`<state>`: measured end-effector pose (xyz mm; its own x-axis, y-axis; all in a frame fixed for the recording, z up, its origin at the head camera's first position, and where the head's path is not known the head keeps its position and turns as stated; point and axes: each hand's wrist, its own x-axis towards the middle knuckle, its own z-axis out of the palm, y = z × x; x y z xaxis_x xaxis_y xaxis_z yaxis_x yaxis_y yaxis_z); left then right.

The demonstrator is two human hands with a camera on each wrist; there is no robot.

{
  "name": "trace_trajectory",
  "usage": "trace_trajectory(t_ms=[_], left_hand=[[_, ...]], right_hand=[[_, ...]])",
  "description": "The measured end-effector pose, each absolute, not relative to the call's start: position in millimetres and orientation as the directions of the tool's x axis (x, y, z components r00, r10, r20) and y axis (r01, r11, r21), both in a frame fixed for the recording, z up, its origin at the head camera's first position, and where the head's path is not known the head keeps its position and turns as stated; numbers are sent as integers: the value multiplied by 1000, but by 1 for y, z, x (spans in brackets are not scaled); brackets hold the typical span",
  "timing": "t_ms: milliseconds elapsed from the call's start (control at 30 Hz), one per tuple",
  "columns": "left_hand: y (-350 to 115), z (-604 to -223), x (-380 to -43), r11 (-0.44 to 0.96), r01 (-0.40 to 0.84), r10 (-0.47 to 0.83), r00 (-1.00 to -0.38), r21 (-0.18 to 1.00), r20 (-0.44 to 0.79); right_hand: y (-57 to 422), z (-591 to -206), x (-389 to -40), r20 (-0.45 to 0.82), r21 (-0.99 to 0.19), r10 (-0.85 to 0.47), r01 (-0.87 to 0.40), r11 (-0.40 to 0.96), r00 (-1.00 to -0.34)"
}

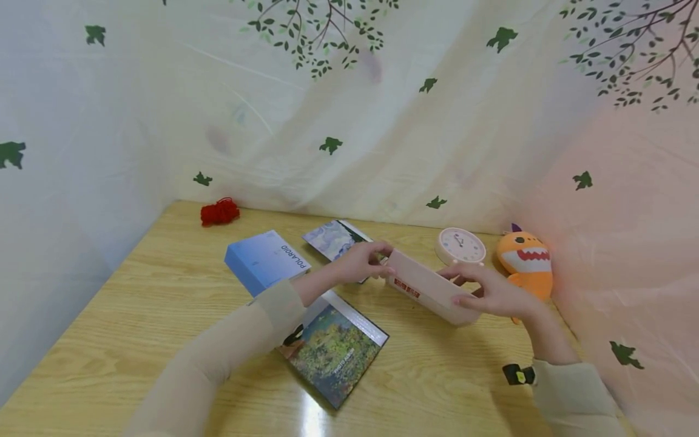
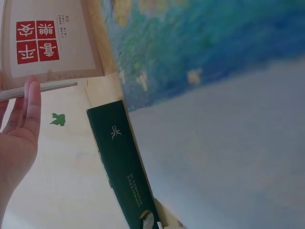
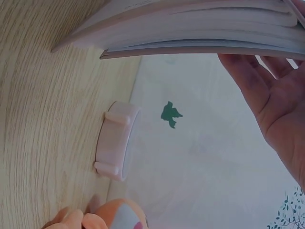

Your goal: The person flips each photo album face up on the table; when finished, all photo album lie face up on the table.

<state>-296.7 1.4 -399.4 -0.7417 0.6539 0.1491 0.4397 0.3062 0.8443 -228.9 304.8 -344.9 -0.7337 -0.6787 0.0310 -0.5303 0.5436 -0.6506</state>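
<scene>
A thick, pale pink album [image 1: 426, 285] with a red label of characters on its cover is held up over the table by both hands. My left hand [image 1: 363, 261] grips its left end, with the thumb in front; the left wrist view shows long fingers against the album's edge [image 2: 52, 75]. At the right end, my right hand [image 1: 491, 291] holds it between thumb and fingers. Layered pages [image 3: 200, 24] show between its covers in the right wrist view. Under the left forearm lies a photo album [image 1: 338, 352] with a garden painting cover, partly hidden by the sleeve.
A blue Polaroid box [image 1: 264, 261] and a swirl-painted item [image 1: 333, 238] lie on the left and behind. A dark green box [image 2: 121, 162] shows in the left wrist view. Behind stand a pink clock [image 1: 461, 246], an orange shark toy [image 1: 526, 267] and red yarn [image 1: 219, 212].
</scene>
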Motion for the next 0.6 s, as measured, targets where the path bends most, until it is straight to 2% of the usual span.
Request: trace_trajectory(t_ms=[300, 600], left_hand=[[-6, -398, -285, 271, 389, 628, -765, 881, 145], [-8, -400, -282, 297, 449, 603, -772, 843, 199]], right_hand=[[303, -355, -228, 11, -643, -678, -524, 558, -735], [297, -360, -224, -28, -627, -655, -497, 600, -755]])
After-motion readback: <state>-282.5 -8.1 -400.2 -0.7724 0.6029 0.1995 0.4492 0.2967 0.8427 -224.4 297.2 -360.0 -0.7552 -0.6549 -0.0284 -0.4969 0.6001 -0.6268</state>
